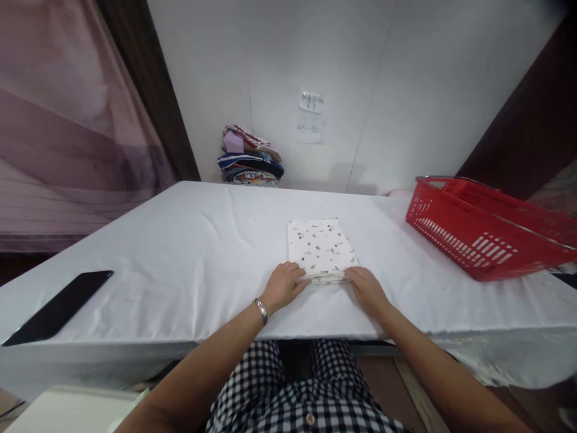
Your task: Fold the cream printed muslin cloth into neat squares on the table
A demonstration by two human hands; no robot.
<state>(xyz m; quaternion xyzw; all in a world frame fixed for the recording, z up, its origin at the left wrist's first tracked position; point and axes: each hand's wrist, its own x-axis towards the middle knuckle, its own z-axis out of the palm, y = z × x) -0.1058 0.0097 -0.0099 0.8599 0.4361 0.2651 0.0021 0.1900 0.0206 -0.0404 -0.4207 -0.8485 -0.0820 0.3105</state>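
Note:
A folded white cloth point(321, 246) with small dark speckles lies flat on the white-covered table point(189, 252), straight in front of me. My left hand point(283, 285) grips its near left corner, fingers curled on the folded edge. At the near right corner, my right hand point(367, 287) holds the same edge. A metal bracelet sits on my left wrist.
A red plastic basket point(487, 231) stands at the right of the table. A black phone point(58, 307) lies near the left front edge. A stack of folded colourful cloths point(250, 157) sits at the far edge against the white wall. A pink curtain hangs left.

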